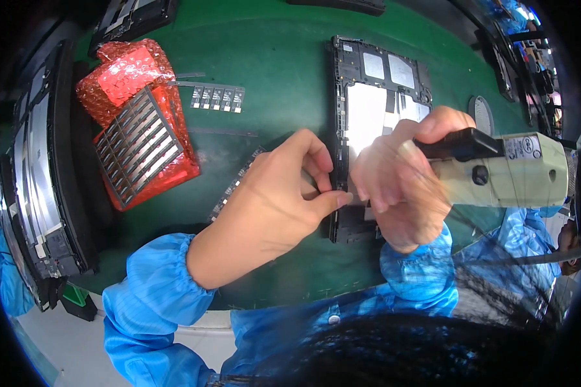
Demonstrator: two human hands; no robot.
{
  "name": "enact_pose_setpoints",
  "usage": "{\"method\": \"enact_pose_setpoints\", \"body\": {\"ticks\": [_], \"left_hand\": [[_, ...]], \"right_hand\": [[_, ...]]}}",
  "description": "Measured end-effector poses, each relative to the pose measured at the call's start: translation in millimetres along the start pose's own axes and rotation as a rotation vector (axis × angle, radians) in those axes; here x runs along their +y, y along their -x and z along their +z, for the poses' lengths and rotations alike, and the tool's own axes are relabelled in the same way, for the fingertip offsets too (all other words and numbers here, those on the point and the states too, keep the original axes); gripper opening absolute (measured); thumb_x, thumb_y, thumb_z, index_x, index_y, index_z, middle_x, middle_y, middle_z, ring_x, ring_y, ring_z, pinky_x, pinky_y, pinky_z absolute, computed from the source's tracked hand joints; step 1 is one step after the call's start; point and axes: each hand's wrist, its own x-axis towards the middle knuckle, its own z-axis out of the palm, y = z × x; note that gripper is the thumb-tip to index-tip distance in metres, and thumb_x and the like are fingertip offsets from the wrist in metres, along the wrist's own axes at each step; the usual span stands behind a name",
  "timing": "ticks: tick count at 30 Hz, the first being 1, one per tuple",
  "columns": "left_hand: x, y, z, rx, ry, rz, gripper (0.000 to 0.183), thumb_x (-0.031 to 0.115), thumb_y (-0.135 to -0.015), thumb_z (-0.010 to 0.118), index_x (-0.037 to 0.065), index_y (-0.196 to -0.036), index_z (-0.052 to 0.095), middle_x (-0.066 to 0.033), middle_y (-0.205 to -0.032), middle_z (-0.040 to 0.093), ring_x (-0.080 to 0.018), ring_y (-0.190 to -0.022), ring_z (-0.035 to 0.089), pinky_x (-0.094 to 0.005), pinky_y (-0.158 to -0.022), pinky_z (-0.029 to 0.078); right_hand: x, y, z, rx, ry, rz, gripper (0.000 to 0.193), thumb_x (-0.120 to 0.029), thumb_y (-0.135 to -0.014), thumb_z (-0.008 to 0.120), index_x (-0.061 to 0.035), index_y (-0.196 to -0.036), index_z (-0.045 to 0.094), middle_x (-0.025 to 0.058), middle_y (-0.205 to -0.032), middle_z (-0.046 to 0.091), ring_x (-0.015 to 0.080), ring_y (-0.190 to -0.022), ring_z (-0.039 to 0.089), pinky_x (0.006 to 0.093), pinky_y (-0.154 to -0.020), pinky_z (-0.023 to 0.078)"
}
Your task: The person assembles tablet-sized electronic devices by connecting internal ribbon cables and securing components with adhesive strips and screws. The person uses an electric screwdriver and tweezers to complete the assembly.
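A black device frame with silver and white panels lies upright in front of me, right of centre. At its left edge, my left hand is closed in a pinch, thumb and forefinger together; anything small between them is hidden. Over the frame's lower part is my right hand, smeared by motion. Its thumb and forefinger close round the black end of a pale green power tool, whose body points to the right. A thin strip of small parts lies partly under my left wrist.
On the left, a slotted black tray rests on red bubble wrap. A card of small labelled pieces lies beside it on the green mat. More black frames stand along the far left. A grey oval object sits at right.
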Motion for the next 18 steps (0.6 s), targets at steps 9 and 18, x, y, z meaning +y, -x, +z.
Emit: {"method": "enact_pose_setpoints", "body": {"ticks": [9,18], "left_hand": [[-8.5,-1.7,0.9,0.036,-0.007,0.067,0.032,0.008,-0.081,0.079,-0.002,-0.096,0.053,-0.0133,-0.078,0.066,-0.0210,-0.065,0.066,-0.0349,-0.059,0.050],[-16.0,-8.6,2.6,0.078,-0.094,0.157,0.033,0.003,-0.079,0.078,-0.001,-0.099,0.053,-0.0096,-0.084,0.063,-0.0150,-0.075,0.067,-0.0302,-0.062,0.052]], "right_hand": [[2.0,0.0,7.0,0.012,0.041,-0.002,0.029,-0.006,-0.093,0.061,-0.0108,-0.108,0.037,0.0043,-0.066,0.044,0.0137,-0.046,0.042,0.0317,-0.043,0.039],[28.8,-4.5,11.0,0.012,0.518,-0.161,0.020,-0.007,-0.084,0.072,-0.0077,-0.091,0.054,0.0031,-0.068,0.051,0.0122,-0.048,0.046,0.0285,-0.045,0.040]]}}
